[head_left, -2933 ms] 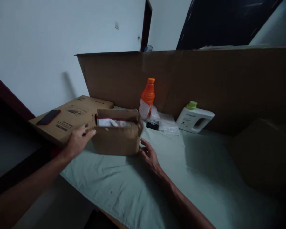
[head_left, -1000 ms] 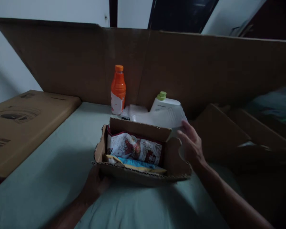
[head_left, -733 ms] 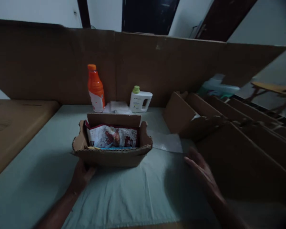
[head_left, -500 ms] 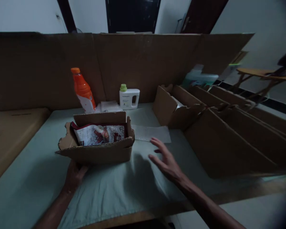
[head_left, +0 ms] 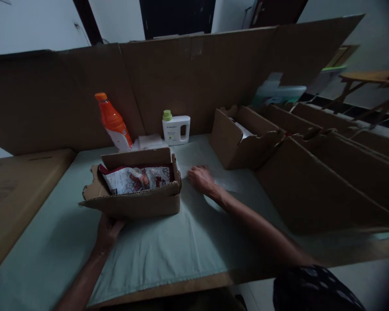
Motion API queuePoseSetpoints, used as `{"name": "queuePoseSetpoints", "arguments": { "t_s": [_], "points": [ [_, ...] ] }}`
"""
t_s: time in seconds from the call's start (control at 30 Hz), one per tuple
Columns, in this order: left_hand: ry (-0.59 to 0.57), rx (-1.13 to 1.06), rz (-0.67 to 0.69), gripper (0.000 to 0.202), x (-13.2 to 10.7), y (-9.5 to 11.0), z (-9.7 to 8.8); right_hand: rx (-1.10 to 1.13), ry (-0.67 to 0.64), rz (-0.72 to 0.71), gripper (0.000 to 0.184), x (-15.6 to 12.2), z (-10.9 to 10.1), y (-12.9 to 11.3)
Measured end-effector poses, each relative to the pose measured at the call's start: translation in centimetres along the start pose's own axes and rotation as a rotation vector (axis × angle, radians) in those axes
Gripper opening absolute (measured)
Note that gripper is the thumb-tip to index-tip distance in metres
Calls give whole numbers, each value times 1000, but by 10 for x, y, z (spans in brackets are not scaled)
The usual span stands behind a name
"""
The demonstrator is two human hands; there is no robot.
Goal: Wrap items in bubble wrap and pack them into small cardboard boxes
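Left grip holds an open-topped carton — printed packet inside.

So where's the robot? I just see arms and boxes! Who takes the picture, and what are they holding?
There's no robot here, just a person's two bare hands. The camera is worn on their head, looking forward and down, so you see almost what they see.

A pale green cloth covers the surface. The left hand holds a small open box low on its near side, with a printed packet inside. The right hand is at a see-through plastic sheet; I can't tell whether its fingers grip it.

Farther back are an orange bottle and a white bottle with a green cap. More cardboard boxes are on the right.
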State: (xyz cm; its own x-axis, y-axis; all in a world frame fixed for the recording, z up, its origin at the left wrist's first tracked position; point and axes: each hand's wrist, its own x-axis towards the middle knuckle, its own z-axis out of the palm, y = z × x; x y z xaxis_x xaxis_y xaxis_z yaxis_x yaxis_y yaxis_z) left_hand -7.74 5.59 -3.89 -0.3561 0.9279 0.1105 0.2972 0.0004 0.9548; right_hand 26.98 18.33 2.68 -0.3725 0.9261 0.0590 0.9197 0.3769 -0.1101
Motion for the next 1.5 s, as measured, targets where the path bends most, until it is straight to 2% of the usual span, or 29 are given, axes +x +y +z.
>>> {"name": "queuePoseSetpoints", "arguments": {
  "t_s": [0.1, 0.2, 0.23, 0.33, 0.47, 0.53, 0.6, 0.7, 0.8, 0.93, 1.07, 1.23, 1.33, 1.5],
  "points": [
    [12, -10, 7, 59, -1, 4, 3, -98, -23, 63, 31, -40, -13, 16],
    [7, -47, -10, 62, -2, 7, 5, -194, -64, 105, 21, -85, -21, 33],
    [3, -64, -21, 64, -2, 7, 6, -185, -50, 96, 23, -96, -22, 36],
    [2, -119, -36, 66, -1, 8, 7, 42, 65, -37, 58, -108, -19, 23],
    [14, -153, -22, 68, -2, 8, 6, 450, 113, -248, 85, -86, -5, -30],
    [-10, -145, -30, 66, -1, 10, 4, 585, 138, -276, 82, -72, 3, -52],
    [-50, -118, -21, 63, 5, 13, 4, 668, 199, -255, 70, -59, 9, -62],
    [-51, -97, 31, 61, 27, 22, 13, 733, 291, -241, 57, -35, 14, -54],
    [-24, -106, 88, 63, 63, 31, 35, 782, 340, -245, 55, -5, 15, -35],
    [-49, -68, 154, 60, 94, 34, 69, 792, 335, -77, 57, 27, 23, -22],
    [65, 23, 206, 54, 91, 21, 83, 840, 355, 31, 64, 30, 49, -23],
    [215, 121, 156, 37, 84, 7, 78, 813, 394, 22, 64, 19, 75, -26],
    [226, 155, 126, 34, 88, 8, 75, 801, 424, 34, 56, 19, 79, -26],
    [189, 141, 101, 38, 86, 13, 75, 770, 451, 70, 41, 24, 73, -22]
  ]
}}
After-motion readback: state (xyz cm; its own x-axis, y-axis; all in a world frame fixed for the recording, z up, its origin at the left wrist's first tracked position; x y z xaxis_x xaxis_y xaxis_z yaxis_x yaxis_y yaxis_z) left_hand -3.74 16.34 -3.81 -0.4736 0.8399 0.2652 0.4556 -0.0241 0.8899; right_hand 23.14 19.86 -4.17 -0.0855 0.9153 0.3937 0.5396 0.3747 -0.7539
